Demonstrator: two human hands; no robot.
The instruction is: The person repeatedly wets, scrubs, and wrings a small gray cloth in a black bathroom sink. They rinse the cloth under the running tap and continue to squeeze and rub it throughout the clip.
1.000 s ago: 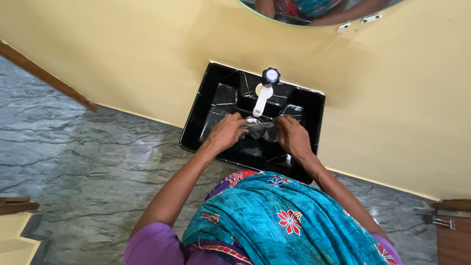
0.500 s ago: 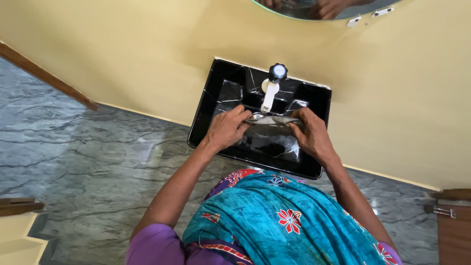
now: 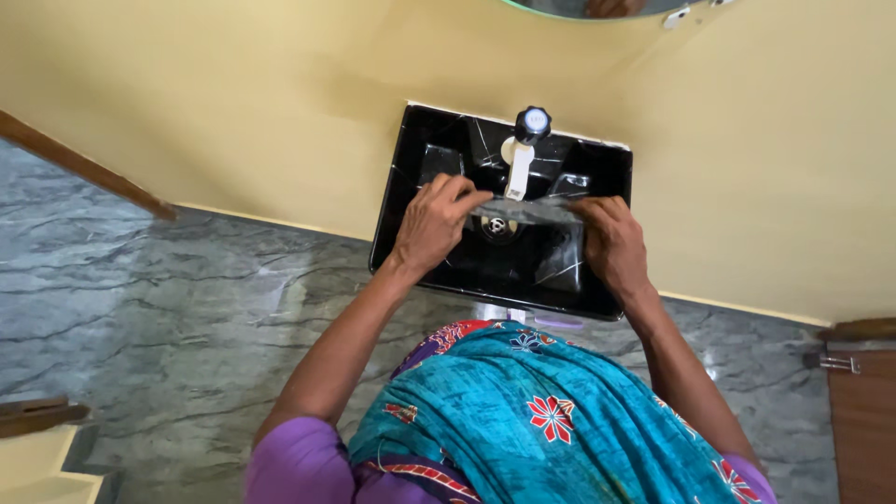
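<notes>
Over a black rectangular sink (image 3: 411, 252) on a yellow wall, I hold a thin grey-clear plastic bag (image 3: 525, 211) stretched flat between both hands. My left hand (image 3: 434, 227) pinches its left end and my right hand (image 3: 611, 245) pinches its right end. The bag hangs just under the white tap (image 3: 517, 170) with its black knob (image 3: 533, 121), above the round drain (image 3: 497, 226).
A grey marble floor (image 3: 168, 308) spreads left and below the sink. A mirror's edge (image 3: 607, 9) shows at the top. A brown wooden door with a metal latch (image 3: 831, 362) stands at the right, and a wooden strip (image 3: 84, 166) runs at the left.
The crumpled bag has been pulled out taut between my hands, which have moved apart and lifted it toward the tap. The view has shifted slightly upward.
</notes>
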